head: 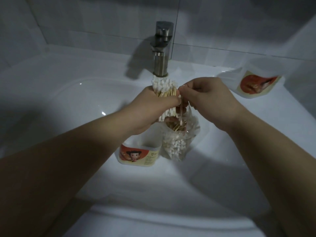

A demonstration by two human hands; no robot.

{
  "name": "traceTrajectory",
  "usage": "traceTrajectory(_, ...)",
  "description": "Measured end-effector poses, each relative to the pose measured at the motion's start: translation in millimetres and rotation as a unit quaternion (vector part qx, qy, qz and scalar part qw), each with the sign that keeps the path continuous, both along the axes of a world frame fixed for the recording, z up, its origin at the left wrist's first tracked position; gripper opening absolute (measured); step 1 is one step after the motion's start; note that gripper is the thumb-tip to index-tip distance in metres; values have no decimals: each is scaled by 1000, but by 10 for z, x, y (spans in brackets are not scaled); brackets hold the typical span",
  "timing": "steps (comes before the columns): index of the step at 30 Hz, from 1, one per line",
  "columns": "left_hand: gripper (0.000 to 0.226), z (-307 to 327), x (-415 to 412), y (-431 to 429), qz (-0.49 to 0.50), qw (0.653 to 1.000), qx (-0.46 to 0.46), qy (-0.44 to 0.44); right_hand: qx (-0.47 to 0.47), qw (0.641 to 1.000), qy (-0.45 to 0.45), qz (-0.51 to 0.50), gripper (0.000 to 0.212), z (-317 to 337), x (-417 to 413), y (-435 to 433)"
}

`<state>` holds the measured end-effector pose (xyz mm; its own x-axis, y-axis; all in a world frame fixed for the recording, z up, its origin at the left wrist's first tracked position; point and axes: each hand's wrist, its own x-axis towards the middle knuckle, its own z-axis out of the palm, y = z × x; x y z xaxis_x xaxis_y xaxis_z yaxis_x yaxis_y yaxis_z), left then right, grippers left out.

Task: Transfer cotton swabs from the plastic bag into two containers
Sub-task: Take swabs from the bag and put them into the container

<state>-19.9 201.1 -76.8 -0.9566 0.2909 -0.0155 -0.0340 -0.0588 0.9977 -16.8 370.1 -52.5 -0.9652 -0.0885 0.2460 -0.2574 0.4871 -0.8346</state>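
My left hand [150, 108] grips a thick bundle of cotton swabs [164, 89] with wooden sticks and white tips, held upright above the sink. My right hand [206, 98] pinches a few swabs beside that bundle, just above the clear plastic bag [177, 142]. The bag stands in the sink and still holds many swabs. A white container [140, 156] with an orange cartoon label stands to the left of the bag, its opening partly hidden by my left wrist. A second labelled container [256, 82] lies on the sink ledge at the right.
A metal faucet [161, 53] rises right behind the swab bundle. The white sink basin [68, 103] curves around the containers, with grey wall tiles [85, 19] behind. The light is dim.
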Motion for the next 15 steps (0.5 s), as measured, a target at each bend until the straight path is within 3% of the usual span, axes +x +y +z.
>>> traceTrajectory(9,13,-1,-22,18,44,999,-3,12,15,1000,-3,-25,22,-15,-29,-14)
traceTrajectory(11,11,10,-36,13,80,997,-2,8,134,991,19,-16,21,-3,-4,3)
traceTrajectory(13,15,23,-44,15,115,993,16,-9,278,960,24,18,20,22,56,-12)
traceTrajectory(15,20,38,-49,18,134,990,43,-25,350,935,14,51,19,18,94,-36)
